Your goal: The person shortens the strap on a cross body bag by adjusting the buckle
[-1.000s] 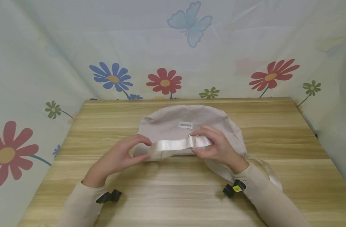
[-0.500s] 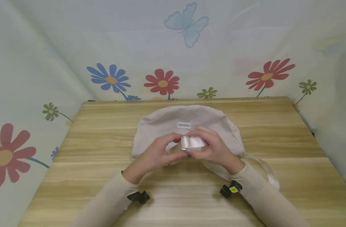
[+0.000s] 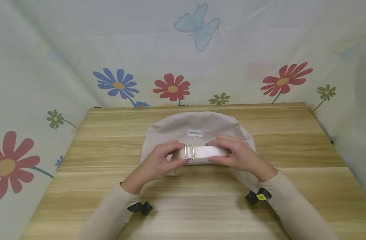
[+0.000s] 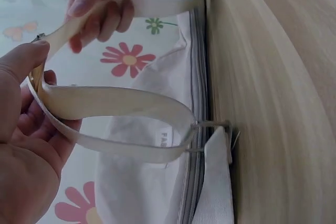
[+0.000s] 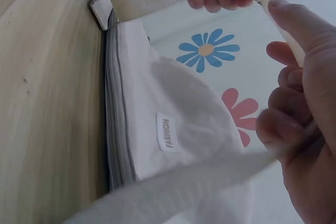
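A pale beige bag (image 3: pixel 171 128) with a "FASHION" label (image 3: pixel 195 133) lies on the table, its zipper side toward me. Its webbing strap (image 3: pixel 204 152) is raised in front of it, carrying a metal slider buckle (image 3: pixel 189 152). My left hand (image 3: pixel 159 160) pinches the strap at the buckle, thumb below and fingers above in the head view. To the right, my right hand (image 3: pixel 241 155) grips the strap between thumb and fingers. From the left hand a strap loop (image 4: pixel 115 100) runs to a metal ring (image 4: pixel 193 135) near the zipper (image 4: pixel 197 77).
The wood-grain table (image 3: pixel 183 206) extends around the bag. Behind it hangs a white backdrop (image 3: pixel 141 43) printed with flowers and a butterfly. A dark wrist camera (image 3: pixel 146 208) sits on the left sleeve, another wrist camera (image 3: pixel 251 197) on the right.
My left hand has moved right along the strap to the slider buckle. My right hand, which was at the buckle, has shifted right along the strap. The buckle has moved left.
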`<state>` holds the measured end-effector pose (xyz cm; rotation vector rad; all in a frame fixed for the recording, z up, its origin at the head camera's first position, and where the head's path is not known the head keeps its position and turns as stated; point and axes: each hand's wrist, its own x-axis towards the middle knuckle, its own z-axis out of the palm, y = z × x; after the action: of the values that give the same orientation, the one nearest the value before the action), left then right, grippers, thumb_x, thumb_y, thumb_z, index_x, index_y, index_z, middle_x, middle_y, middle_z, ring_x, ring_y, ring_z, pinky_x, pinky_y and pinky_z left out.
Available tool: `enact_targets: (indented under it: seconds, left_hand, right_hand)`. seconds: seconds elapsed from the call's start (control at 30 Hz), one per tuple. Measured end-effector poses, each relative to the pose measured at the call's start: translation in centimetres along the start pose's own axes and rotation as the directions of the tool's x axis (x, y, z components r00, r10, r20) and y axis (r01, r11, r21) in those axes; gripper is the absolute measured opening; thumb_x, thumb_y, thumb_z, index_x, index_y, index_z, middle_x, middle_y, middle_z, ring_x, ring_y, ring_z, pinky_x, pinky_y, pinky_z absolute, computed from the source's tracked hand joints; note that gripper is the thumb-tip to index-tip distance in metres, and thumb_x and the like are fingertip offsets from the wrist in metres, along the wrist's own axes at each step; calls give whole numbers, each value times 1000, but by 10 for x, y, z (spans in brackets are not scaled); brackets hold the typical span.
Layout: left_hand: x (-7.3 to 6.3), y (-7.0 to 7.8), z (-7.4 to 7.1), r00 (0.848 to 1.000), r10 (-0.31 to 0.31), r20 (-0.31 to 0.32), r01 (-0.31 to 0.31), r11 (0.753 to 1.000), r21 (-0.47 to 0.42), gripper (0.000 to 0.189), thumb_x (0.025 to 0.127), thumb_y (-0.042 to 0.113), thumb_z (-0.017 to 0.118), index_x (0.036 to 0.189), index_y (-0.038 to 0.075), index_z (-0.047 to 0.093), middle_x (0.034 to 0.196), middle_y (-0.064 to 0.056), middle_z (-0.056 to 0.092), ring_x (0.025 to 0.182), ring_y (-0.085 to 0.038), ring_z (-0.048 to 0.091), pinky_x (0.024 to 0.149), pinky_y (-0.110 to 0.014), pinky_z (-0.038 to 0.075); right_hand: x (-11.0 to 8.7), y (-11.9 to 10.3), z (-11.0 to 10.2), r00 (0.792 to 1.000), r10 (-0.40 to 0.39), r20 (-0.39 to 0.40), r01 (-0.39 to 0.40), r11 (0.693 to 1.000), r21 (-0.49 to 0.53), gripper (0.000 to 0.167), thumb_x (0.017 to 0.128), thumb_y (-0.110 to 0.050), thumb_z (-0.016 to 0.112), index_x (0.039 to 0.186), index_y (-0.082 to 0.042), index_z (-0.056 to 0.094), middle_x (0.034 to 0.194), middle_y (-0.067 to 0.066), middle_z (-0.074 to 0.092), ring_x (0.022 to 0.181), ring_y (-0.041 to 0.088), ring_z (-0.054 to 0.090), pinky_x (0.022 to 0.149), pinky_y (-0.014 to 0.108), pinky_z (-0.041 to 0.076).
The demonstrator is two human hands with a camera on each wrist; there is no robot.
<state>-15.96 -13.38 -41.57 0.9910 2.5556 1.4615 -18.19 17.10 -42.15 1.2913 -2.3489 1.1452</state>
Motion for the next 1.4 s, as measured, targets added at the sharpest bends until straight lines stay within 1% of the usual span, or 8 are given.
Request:
enact_targets:
  seconds: [0.13, 0.33, 0.6, 0.73, 1.0, 1.1, 1.23, 1.4]
  left_hand:
    - [-1, -3, 2, 999, 48, 1, -48, 997, 61, 35, 95, 12, 84, 129, 9, 72, 113, -2, 74, 95, -11, 60, 84, -26, 52]
    - [-1, -2, 8, 997, 79, -24, -76, 989, 126, 56, 88, 16, 91, 137, 7, 65, 129, -6, 74, 115, -19, 68, 103, -37, 57]
    - [-1, -1, 11, 981, 184, -65, -153, 930, 334, 58, 88, 21, 92, 134, 4, 61, 125, -11, 75, 108, -23, 72, 96, -43, 62]
    - [-1, -2, 11, 973, 223, -63, -184, 910, 372, 58, 87, 22, 92, 133, 3, 61, 125, -11, 75, 107, -23, 73, 94, -42, 63]
    - [0, -4, 11, 969, 242, -40, -205, 888, 411, 55, 87, 18, 92, 131, 2, 62, 120, -11, 75, 100, -23, 73, 90, -41, 63]
    - [-1, -3, 11, 972, 233, -34, -200, 893, 403, 54, 88, 18, 91, 131, 2, 62, 120, -11, 76, 99, -22, 73, 88, -40, 63]
    - [-1, -1, 11, 978, 208, -31, -184, 918, 351, 52, 90, 16, 89, 131, 2, 61, 122, -11, 76, 100, -21, 73, 89, -40, 63]
    - [-1, 0, 10, 985, 170, -42, -152, 947, 284, 52, 91, 16, 89, 132, 3, 60, 125, -11, 76, 105, -21, 73, 93, -41, 62]
  right_hand:
    - [-2, 0, -3, 1000, -29, -2, 29, 999, -14, 32, 93, -26, 88, 119, -12, 77, 95, -5, 69, 84, 6, 56, 75, 20, 45]
    - [-2, -1, -2, 999, -38, -5, 38, 999, -32, 40, 104, -47, 70, 118, -10, 75, 95, -4, 69, 84, 6, 57, 77, 19, 46]
    - [-2, -3, -2, 999, -33, 1, 33, 999, -40, 34, 102, -42, 74, 119, -12, 75, 94, -6, 68, 83, 5, 57, 76, 18, 46]
    - [-2, -3, -2, 999, -40, 1, 40, 999, -32, 30, 100, -35, 79, 119, -12, 74, 94, -5, 68, 83, 5, 57, 75, 18, 46]
    - [-4, -3, -3, 999, -27, 20, 28, 999, -38, 34, 102, -41, 74, 120, -12, 74, 96, -5, 69, 84, 5, 56, 74, 19, 47]
    - [-5, -3, -4, 1000, -15, 27, 17, 999, -49, 32, 100, -36, 79, 120, -12, 74, 97, -5, 70, 85, 5, 57, 75, 21, 49]
    - [-6, -4, -4, 999, 23, 37, -21, 998, -61, 31, 95, -23, 86, 121, -12, 74, 103, -3, 74, 89, 6, 61, 78, 28, 54]
    - [-7, -3, 2, 999, 32, 40, -29, 997, -68, 32, 98, -27, 83, 123, -10, 71, 107, -2, 75, 92, 7, 63, 81, 32, 56]
